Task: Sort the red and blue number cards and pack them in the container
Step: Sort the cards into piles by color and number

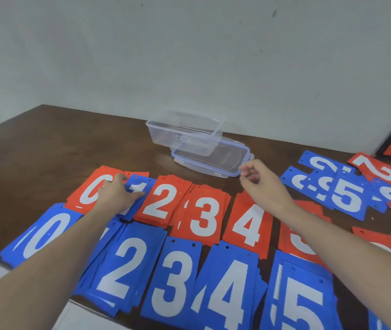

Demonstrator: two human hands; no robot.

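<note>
Left hand (118, 194) fingers flat on blue 1 card (139, 186), centre-left, misfiled in the red row. Right hand (259, 179) loosely curled, empty, nearer clear container (185, 132).

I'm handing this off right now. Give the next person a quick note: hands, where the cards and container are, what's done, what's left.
Left hand: fingers flat on a blue 1 card lying in the red row, between the red 0 pile and red 2 pile.
Right hand: loosely curled, holding nothing, hovering beside the lid.
Container: open, no cards inside, resting on its lid at the back of the table.
Done: red piles 0 to 5 in the far row, blue piles in the near row.
Left: the unsorted heap at right, then packing.
</note>
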